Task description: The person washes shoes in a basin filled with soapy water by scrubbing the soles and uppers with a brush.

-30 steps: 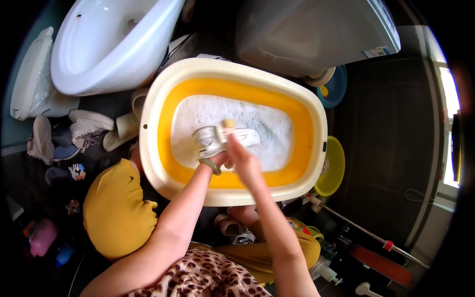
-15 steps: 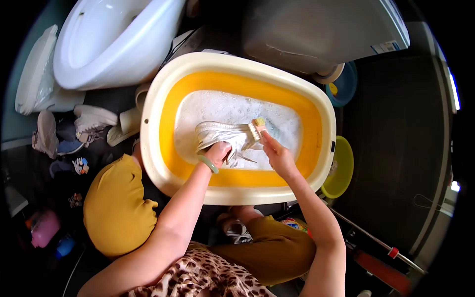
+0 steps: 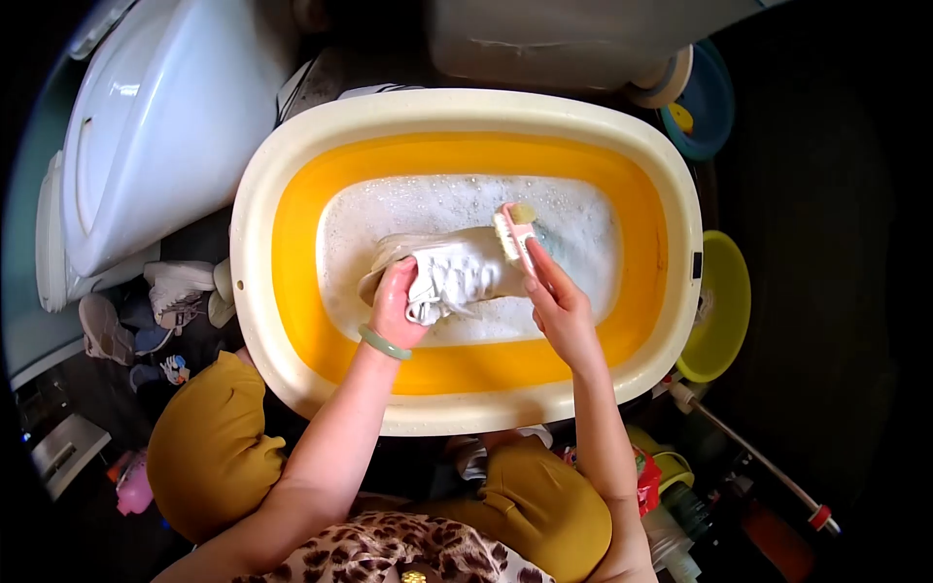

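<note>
A white lace-up sneaker (image 3: 462,267) is held over the sudsy water (image 3: 360,214) in a yellow tub with a cream rim (image 3: 466,416). My left hand (image 3: 397,303) is closed on the shoe at its ankle opening, with the laces and tongue facing up. Between the fingers of my right hand (image 3: 564,309) is a pink scrub brush (image 3: 518,236). Its white bristles are at the toe end of the sneaker; whether they touch it I cannot tell. A yellowish pad shows on the brush head.
More shoes (image 3: 180,291) lie on the floor to the left, below a white basin (image 3: 175,126). A green bowl (image 3: 721,306) and a blue bucket (image 3: 705,102) stand right of the tub. A metal pole (image 3: 758,457) lies at lower right.
The sneaker has turned from side-on to laces up, and my left hand has shifted its hold on the opening. The brush is still at the toe end. The camera view has shifted too.
</note>
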### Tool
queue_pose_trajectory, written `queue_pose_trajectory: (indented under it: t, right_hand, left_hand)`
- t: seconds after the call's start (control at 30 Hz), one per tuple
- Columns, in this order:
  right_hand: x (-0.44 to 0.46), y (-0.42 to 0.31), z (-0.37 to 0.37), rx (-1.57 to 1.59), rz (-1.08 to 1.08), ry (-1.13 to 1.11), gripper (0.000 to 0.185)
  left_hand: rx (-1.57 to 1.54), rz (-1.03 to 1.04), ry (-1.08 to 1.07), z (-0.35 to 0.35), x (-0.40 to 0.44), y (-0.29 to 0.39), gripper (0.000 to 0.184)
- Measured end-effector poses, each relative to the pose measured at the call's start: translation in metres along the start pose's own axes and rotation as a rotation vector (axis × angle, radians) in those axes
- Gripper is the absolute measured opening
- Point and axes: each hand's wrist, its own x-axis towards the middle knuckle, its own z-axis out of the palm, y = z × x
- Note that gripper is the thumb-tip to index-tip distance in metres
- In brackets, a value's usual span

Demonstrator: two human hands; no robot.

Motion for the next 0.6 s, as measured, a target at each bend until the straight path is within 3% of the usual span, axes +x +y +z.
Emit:
queue_pose_trajectory:
  t: [0.03, 0.13, 0.23, 0.33, 0.4, 0.47, 0.5, 0.53, 0.57, 0.6]
  right_hand:
    - [0.001, 0.003, 0.003, -0.097, -0.021, 0.025, 0.045]
    - [0.002, 0.017, 0.015, -0.336, -0.174, 0.074, 0.046]
    - [-0.01, 0.019, 0.034, -0.688, -0.473, 0.106, 0.049]
    - [-0.026, 0.025, 0.049, -0.942, -0.604, -0.127, 0.053]
    - [-0.031, 0.029, 0.057, -0.835, -0.566, -0.139, 0.051]
    - [-0.013, 0.028, 0.042, -1.136, -0.616, -0.04, 0.05]
    - [0.0, 0.022, 0.032, -1.182, -0.63, 0.063, 0.049]
    - [0.014, 0.017, 0.023, -1.108, -0.687, 0.151, 0.05]
    - [0.021, 0.014, 0.022, -1.041, -0.661, 0.209, 0.047]
    - [0.021, 0.007, 0.023, -0.975, -0.634, 0.271, 0.044]
  left_hand:
    - [0.032, 0.022, 0.011, 0.01, -0.001, 0.0, 0.056]
    - [-0.034, -0.051, 0.076, 0.026, -0.004, 0.0, 0.055]
    - [-0.014, -0.103, 0.132, 0.024, 0.001, 0.001, 0.061]
    - [-0.01, -0.055, 0.173, 0.007, 0.007, -0.003, 0.058]
    - [-0.125, -0.138, 0.106, 0.012, 0.003, 0.001, 0.052]
    - [-0.154, -0.038, 0.189, 0.015, 0.009, -0.003, 0.049]
    - [-0.205, -0.06, 0.062, 0.008, 0.013, -0.005, 0.049]
    - [-0.253, -0.086, -0.068, 0.019, 0.013, -0.002, 0.05]
    - [-0.109, -0.025, 0.127, 0.033, 0.016, -0.008, 0.05]
    - [-0.106, -0.032, 0.117, 0.039, 0.015, -0.007, 0.05]
